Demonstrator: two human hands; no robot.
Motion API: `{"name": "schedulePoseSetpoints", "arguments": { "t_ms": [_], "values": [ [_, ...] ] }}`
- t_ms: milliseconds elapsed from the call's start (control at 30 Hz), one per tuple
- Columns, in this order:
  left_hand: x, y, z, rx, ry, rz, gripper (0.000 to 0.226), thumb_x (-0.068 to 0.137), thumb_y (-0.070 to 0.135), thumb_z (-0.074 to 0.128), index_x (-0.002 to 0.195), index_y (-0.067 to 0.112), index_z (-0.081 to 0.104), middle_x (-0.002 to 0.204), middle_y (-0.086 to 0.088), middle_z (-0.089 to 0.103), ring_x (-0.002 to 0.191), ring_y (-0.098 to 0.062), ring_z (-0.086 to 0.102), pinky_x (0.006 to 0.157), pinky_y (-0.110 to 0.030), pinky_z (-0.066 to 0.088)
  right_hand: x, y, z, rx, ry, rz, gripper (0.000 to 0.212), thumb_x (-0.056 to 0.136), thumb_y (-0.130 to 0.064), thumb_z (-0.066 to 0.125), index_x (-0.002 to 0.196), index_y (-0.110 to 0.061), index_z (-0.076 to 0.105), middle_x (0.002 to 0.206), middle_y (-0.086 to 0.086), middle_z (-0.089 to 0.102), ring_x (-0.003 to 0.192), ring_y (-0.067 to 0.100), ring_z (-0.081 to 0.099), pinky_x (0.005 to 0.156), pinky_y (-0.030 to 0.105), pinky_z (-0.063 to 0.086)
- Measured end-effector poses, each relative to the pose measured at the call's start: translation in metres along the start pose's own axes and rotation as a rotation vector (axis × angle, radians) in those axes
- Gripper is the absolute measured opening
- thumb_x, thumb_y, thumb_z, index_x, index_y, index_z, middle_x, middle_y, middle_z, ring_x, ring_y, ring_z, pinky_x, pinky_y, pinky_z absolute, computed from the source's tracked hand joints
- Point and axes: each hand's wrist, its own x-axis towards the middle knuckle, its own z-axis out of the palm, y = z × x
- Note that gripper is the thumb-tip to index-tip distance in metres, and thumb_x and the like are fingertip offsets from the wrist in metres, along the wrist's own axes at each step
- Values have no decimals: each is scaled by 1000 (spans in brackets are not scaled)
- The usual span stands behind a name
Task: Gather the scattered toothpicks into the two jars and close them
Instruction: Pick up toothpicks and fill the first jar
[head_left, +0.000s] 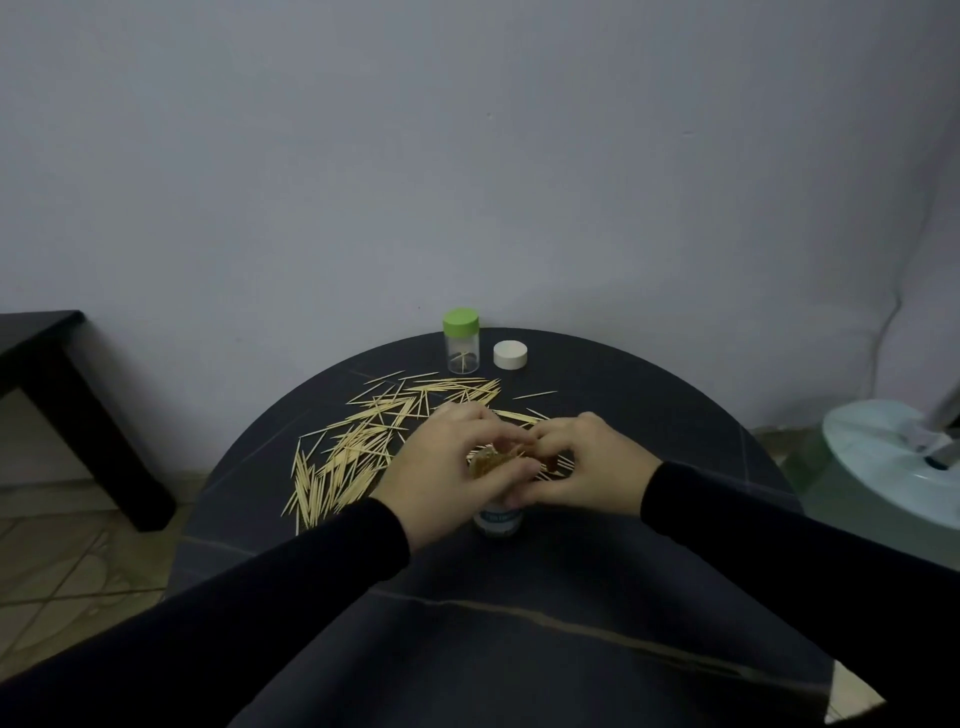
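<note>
A round dark table (519, 597) carries a wide scatter of toothpicks (358, 452), spread from its centre toward ten o'clock. At twelve o'clock a clear jar (462, 347) stands upright with a green lid (461, 318) on it; few toothpicks show inside. Just beside it, toward one o'clock, a white lid (510, 355) lies apart. At the centre, a second jar (497, 519) stands open, packed with toothpicks. The left hand (447, 483) wraps its upper part; the right hand (587, 462) pinches a bundle of toothpicks (545, 460) at the mouth. Both sleeves are black.
</note>
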Motion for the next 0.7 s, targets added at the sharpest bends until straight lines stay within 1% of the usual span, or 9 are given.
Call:
{"name": "schedulePoseSetpoints", "arguments": {
  "t_ms": [67,133,233,300,400,467,567,633,700],
  "values": [
    [1,4,3,52,14,26,20,85,41,64,101,32,73,91,16,61,92,-3,52,82,-17,39,1,0,2,44,6,11,58,66,-75,60,99,-29,76,105,-17,67,99,4,61,93,41,47],
    [2,4,3,85,45,55,16,87,37,64,99,30,73,91,16,65,89,-4,54,80,-21,43,1,-2,1,60,-1,22,61,64,-76,61,101,-29,76,106,-15,67,99,4,60,89,39,49],
    [4,-3,-4,77,132,22,11,88,32,65,98,31,70,88,19,67,84,-2,54,74,-24,44,1,-3,-1,28,-35,45,76,61,-79,56,117,-29,69,113,-17,64,106,1,56,96,36,46],
    [4,-11,-9,76,171,-1,10,87,32,66,96,33,69,84,20,66,82,0,52,71,-24,43,1,-4,-3,16,-54,69,83,60,-77,57,127,-29,62,119,-17,62,111,0,53,101,34,44],
    [1,-22,-14,60,113,45,11,84,39,64,92,34,71,84,21,66,83,-1,51,69,-24,41,2,-6,-4,24,-76,81,79,62,-70,60,130,-30,59,119,-18,60,110,-1,52,98,29,46],
    [-3,-28,-12,56,52,126,17,86,45,61,91,34,73,89,22,67,88,-6,52,74,-25,41,2,-6,-5,26,-73,79,76,63,-69,61,129,-31,60,116,-19,60,108,-2,52,95,27,46],
    [-6,-31,-13,-5,31,144,27,87,50,56,98,34,75,105,20,64,98,-10,52,83,-23,37,2,-5,-5,25,-83,86,69,67,-64,65,128,-32,61,114,-21,59,108,-3,52,94,24,46],
    [-8,-32,-16,-21,-31,147,33,88,54,52,110,37,70,119,20,58,110,-12,49,91,-26,36,2,-5,-5,31,-75,97,65,69,-59,69,127,-31,61,115,-21,59,108,-3,52,94,23,45],
    [-9,-32,-17,20,-86,143,43,90,57,47,125,37,61,131,20,51,120,-10,43,98,-30,35,2,-5,-5,33,-64,101,66,69,-58,70,127,-30,61,119,-19,59,109,-2,52,95,23,44]
  ]
}}
